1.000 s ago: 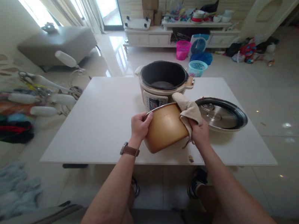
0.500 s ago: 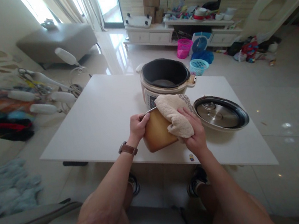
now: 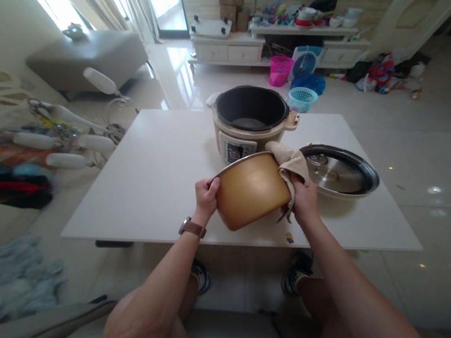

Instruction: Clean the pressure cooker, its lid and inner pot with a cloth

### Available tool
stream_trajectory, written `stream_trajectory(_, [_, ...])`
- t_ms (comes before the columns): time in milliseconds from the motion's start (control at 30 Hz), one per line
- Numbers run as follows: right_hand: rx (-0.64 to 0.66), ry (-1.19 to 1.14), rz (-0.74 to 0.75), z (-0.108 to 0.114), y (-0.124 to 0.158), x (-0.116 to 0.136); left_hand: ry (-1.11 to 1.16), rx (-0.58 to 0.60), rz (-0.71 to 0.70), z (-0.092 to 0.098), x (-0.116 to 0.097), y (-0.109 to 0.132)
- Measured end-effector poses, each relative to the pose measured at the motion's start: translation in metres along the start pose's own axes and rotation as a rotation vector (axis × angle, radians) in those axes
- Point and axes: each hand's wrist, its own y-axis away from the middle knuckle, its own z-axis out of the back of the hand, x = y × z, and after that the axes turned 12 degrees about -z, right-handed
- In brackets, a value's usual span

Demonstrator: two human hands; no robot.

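Note:
A gold-brown inner pot (image 3: 250, 189) is tilted on its side at the near edge of the white table (image 3: 153, 174), its bottom toward me. My left hand (image 3: 205, 198) grips the pot's rim on the left. My right hand (image 3: 305, 202) holds a beige cloth (image 3: 291, 163) pressed against the pot's right side. Behind the pot stands a beige electric cooker (image 3: 249, 119), open, with a dark empty well. Its steel lid (image 3: 339, 170) lies upside down on the table just right of my right hand.
A grey ottoman (image 3: 87, 54) stands at the back left and a white TV cabinet (image 3: 270, 45) with clutter at the back. Pink and blue baskets (image 3: 296, 86) sit on the glossy floor behind the table. A rack with scissors and white handles (image 3: 67, 140) is at the left.
My right hand has drawn the cloth from the pot's bottom back to its right side, leaving the bottom bare. My left hand has kept its hold on the rim.

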Motion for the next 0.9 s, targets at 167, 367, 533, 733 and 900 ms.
stream_trajectory(167, [-0.004, -0.046, -0.051, 0.003, -0.012, -0.014, -0.176, 0.134, -0.052, -0.001, -0.018, -0.012])
stream_trajectory(367, [0.014, -0.011, -0.016, 0.005, -0.012, -0.013, -0.270, 0.162, -0.045, -0.012, -0.048, -0.023])
stream_trajectory(533, [0.085, 0.121, 0.150, 0.004, 0.008, 0.005, -0.232, 0.182, 0.036, -0.004, -0.043, -0.021])
stream_trajectory(733, [0.295, 0.375, 0.657, 0.005, 0.035, 0.027, -0.177, 0.138, 0.058, -0.001, -0.034, -0.017])
stream_trajectory(900, [0.397, 0.587, 0.907, 0.006, 0.048, 0.039, -0.126, 0.155, 0.046, -0.004, -0.030, -0.019])
